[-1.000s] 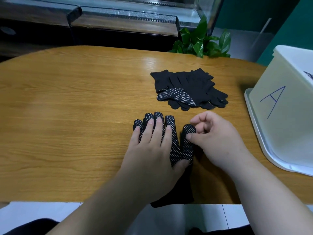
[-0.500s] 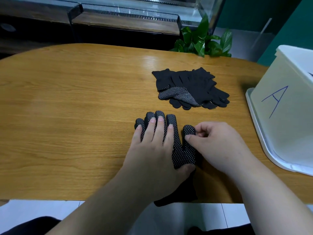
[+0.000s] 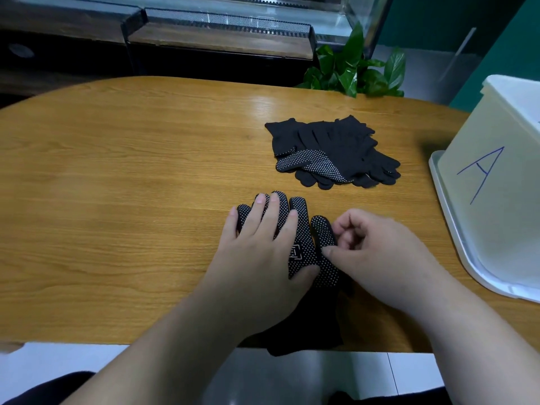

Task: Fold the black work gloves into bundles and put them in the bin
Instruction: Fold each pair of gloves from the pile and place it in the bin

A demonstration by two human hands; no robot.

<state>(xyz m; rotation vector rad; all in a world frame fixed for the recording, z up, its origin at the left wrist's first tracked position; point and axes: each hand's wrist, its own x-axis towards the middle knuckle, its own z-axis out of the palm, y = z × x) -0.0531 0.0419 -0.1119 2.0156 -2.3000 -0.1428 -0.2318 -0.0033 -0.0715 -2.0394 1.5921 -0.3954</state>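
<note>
Head view: a white bin [image 3: 496,200] marked with a blue letter A is seen at the right edge, standing on a white tray [image 3: 455,244], and all places below are given from this bin. To the left of the bin and nearer to the person, a dotted glove [image 3: 302,258] is laid flat on the wooden table [image 3: 117,200], palm side up, with its fingers pointed away from the person. Its black cuff is hung a little over the near table edge. The glove is pressed down by the left hand [image 3: 257,258], which is laid flat on it with straight, spread fingers. Between this hand and the bin, the right hand [image 3: 377,255] is held with curled fingers, and the thumb part of the glove is pinched at its edge between the thumb and the forefinger. Also to the left of the bin, but farther from the person, a pile of gloves [image 3: 336,150] is left loose on the table, well apart from both hands, with one dotted palm turned up. Behind the bin and to its left, a green plant [image 3: 353,71] is seen beyond the far table edge.
</note>
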